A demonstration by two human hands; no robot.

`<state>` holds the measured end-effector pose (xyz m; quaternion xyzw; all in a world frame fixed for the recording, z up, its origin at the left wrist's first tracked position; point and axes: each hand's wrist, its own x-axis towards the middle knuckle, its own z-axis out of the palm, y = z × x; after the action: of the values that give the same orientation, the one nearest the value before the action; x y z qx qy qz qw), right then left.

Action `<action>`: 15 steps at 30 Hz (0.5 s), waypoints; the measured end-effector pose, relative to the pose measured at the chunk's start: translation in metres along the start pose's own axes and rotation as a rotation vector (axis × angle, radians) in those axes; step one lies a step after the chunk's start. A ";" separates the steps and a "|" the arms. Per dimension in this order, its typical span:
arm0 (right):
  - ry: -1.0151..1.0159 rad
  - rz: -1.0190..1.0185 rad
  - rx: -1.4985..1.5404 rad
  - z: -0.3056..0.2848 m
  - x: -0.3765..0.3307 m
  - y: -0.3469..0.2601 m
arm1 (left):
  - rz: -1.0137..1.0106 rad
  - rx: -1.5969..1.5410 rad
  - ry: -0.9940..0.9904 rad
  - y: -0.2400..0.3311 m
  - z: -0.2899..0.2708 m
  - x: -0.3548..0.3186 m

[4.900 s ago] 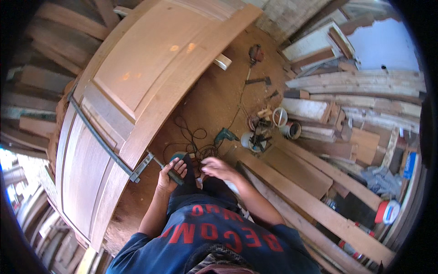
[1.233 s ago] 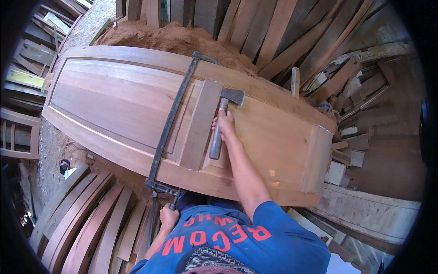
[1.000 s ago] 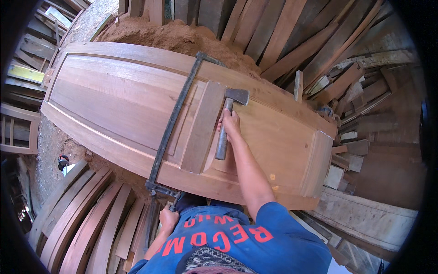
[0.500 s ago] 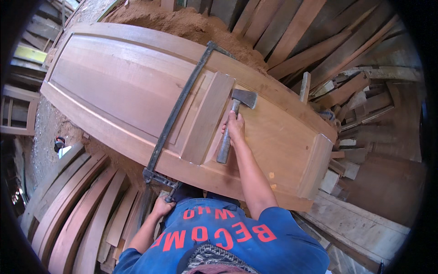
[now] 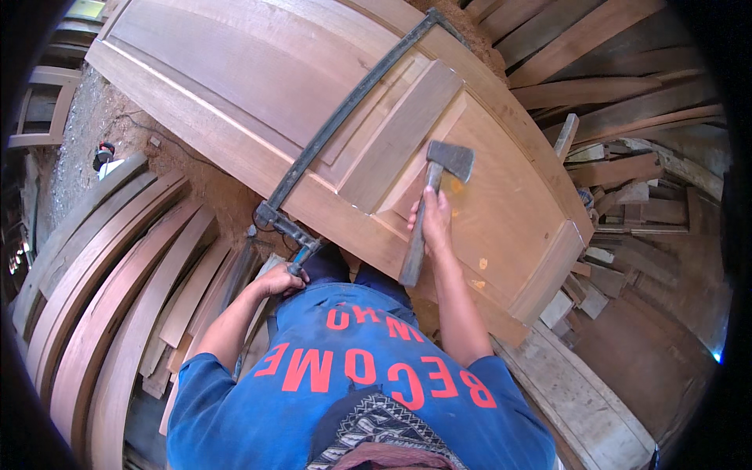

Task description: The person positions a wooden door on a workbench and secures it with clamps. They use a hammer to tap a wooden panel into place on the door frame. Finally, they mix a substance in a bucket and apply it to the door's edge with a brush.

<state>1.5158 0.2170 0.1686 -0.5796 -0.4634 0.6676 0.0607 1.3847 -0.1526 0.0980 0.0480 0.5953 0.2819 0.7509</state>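
Note:
A hatchet with a dark, worn head and a grey handle is held in my right hand, fingers wrapped round the middle of the handle. It hangs above the wooden panel door, head pointing away from me. A long dark metal bar clamp spans the door's width. At the clamp's near end, by my waist, my left hand is closed on the clamp's screw handle; some of its fingers are hidden. A raised cross rail runs across the door beside the clamp.
Curved wooden boards are stacked at the left. More planks lean at the far right, with offcuts beyond the door's right end. A pale board lies at the lower right. Sawdust covers the ground.
The view has shifted, so the door and clamp sit farther right and higher. My right hand has brought the hatchet nearer the door's near edge. My left hand stays at the clamp's screw handle.

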 end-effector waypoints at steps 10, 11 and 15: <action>0.007 -0.146 -0.475 -0.013 -0.034 0.054 | -0.025 0.505 0.753 0.018 0.045 -0.013; -0.003 -0.222 -0.629 -0.022 -0.031 0.054 | -0.031 0.526 0.815 0.021 0.050 -0.015; -0.226 -0.570 -1.153 -0.010 -0.042 -0.054 | 0.090 0.477 0.615 0.004 0.031 -0.009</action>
<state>1.5131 0.2274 0.2368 -0.2996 -0.8864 0.3264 -0.1344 1.4104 -0.1456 0.1166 0.1605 0.8386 0.1696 0.4922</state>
